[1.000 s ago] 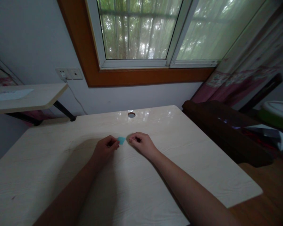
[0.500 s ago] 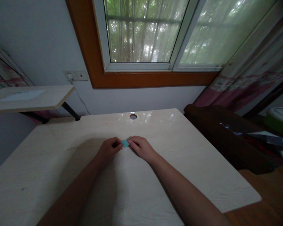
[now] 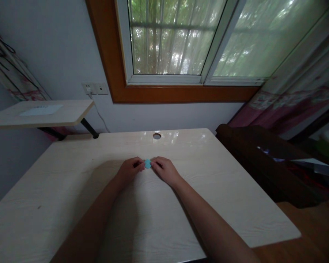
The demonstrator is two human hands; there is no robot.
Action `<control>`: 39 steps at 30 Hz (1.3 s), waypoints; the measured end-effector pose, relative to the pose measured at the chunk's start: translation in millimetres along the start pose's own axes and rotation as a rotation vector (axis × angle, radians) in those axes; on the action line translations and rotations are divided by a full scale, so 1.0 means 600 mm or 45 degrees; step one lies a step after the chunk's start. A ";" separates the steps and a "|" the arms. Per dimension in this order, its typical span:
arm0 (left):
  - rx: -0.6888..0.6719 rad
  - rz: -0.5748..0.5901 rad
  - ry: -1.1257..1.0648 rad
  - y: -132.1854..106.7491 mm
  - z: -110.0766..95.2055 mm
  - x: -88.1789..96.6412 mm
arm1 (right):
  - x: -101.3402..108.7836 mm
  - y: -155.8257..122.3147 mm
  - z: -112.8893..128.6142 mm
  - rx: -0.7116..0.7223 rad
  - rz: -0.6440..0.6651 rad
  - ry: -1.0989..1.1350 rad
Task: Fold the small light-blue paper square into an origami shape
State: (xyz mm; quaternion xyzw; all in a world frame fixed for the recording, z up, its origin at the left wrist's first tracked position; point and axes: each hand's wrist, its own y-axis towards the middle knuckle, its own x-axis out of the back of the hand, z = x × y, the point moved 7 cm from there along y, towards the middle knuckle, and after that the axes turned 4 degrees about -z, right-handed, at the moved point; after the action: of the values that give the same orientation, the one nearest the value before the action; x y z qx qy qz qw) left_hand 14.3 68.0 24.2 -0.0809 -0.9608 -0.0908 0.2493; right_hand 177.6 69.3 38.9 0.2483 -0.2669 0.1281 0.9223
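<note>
A small piece of turquoise paper [image 3: 147,164] is held between my two hands, low over the pale desk [image 3: 222,204]. My left hand [image 3: 131,168] pinches its left edge between thumb and fingers. On the opposite edge, the fingertips of my right hand [image 3: 164,169] are closed in a pinch. Both hands rest on or just above the desktop, and the fingertips cover parts of the paper's edges. Whether the paper is folded is too small to tell.
Behind the hands, a round cable hole [image 3: 157,136] sits near the desk's back edge. A raised shelf [image 3: 71,112] with a paper sheet [image 3: 41,110] stands at the left. To the right is dark wooden furniture [image 3: 235,146] with items on it. A window [image 3: 170,47] is ahead.
The view has turned slightly left, so the scene sits further right. Both hands keep their pinch on the turquoise paper, which now appears a little squarer to me.
</note>
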 end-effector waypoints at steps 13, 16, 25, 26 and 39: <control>0.031 -0.061 -0.010 -0.002 -0.020 -0.006 | 0.003 -0.003 -0.018 -0.067 -0.091 -0.071; 0.032 -0.054 -0.012 -0.005 -0.022 -0.006 | 0.004 -0.004 -0.021 -0.080 -0.092 -0.036; 0.011 -0.014 -0.090 -0.007 -0.014 -0.002 | 0.002 -0.008 -0.028 -0.124 -0.045 0.125; 0.013 -0.012 -0.096 -0.006 -0.013 -0.002 | 0.002 -0.008 -0.029 -0.131 -0.042 0.131; -0.099 -0.179 -0.143 -0.006 -0.015 0.004 | 0.006 -0.007 -0.047 -0.295 -0.122 0.339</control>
State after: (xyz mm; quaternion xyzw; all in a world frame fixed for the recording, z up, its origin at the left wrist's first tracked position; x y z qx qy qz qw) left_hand 15.7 63.0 33.0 -0.0279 -0.9723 -0.1408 0.1846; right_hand 194.2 81.1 18.5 0.1338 -0.1434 0.0840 0.9770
